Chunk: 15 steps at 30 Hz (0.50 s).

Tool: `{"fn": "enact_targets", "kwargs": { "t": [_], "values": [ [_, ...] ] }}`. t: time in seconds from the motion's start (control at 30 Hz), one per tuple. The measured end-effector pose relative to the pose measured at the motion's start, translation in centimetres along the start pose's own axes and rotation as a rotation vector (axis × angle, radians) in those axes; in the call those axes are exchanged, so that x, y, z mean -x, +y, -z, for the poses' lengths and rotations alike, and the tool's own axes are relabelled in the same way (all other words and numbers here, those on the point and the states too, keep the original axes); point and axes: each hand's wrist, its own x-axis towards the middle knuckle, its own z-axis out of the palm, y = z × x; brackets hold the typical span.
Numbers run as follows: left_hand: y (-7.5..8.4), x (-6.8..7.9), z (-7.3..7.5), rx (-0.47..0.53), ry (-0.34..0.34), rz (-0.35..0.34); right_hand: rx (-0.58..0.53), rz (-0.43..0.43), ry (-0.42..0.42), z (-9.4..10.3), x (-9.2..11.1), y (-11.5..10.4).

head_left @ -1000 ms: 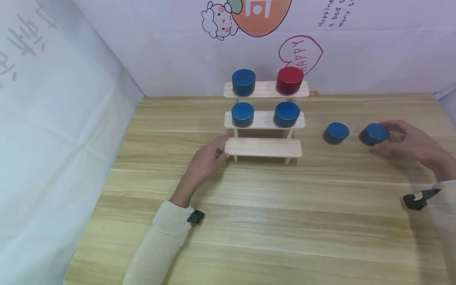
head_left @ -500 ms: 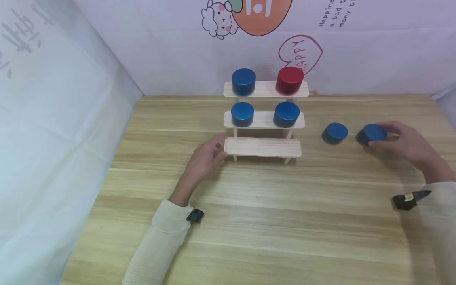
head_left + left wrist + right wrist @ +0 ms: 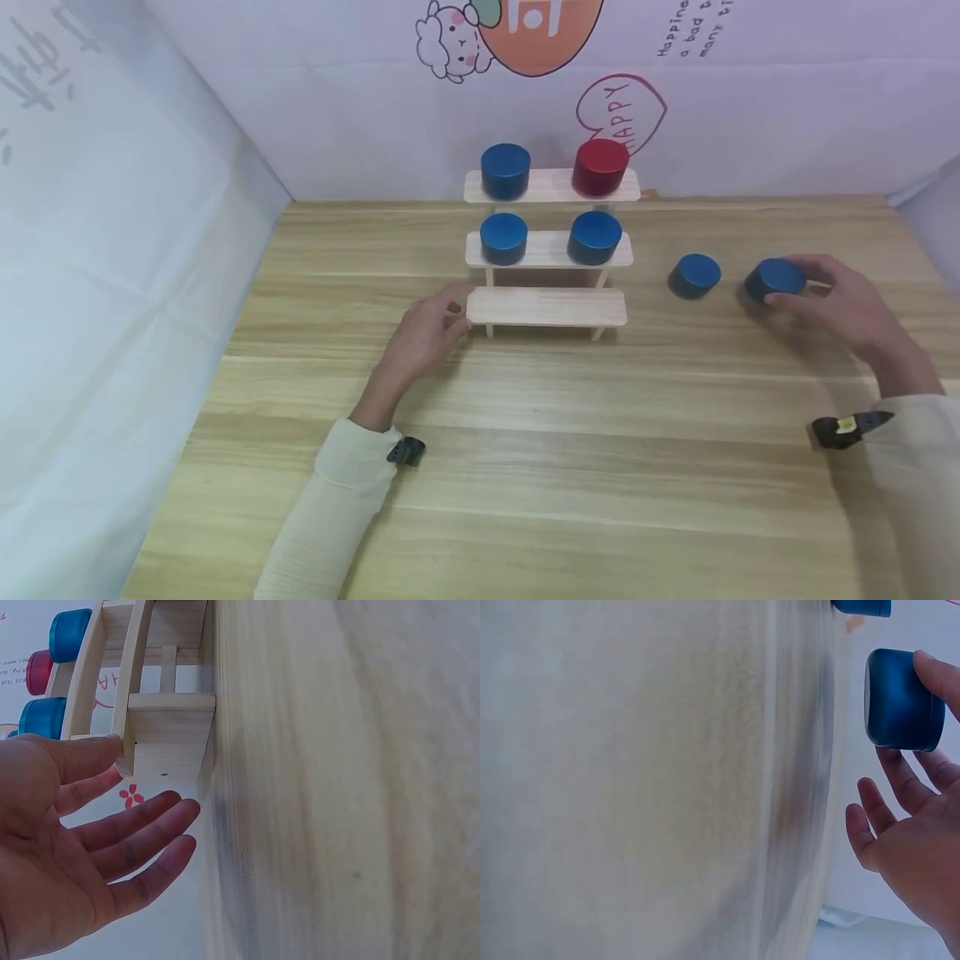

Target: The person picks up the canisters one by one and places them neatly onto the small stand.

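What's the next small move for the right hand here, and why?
Probably carry the held cylinder left toward the bottom step: the right hand has it off the table, and that step bears no cylinder, while both steps above bear two each.

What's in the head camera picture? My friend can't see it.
A person's right hand holds a blue cylinder near a second one on a wood-grain table, while the left hand pinches the lowest shelf of a three-tier wooden stand at its left end. The top shelf bears one blue cylinder and one red cylinder; the middle shelf, two blue ones.
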Motion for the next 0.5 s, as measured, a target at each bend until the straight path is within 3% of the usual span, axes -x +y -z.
{"fn": "enact_targets", "kwargs": {
  "t": [0.5],
  "values": [
    [-0.3,-0.2,-0.1,0.012,-0.009,0.003,0.041,0.109,0.053,-0.9,1.9,-2.8]
  ]
}}
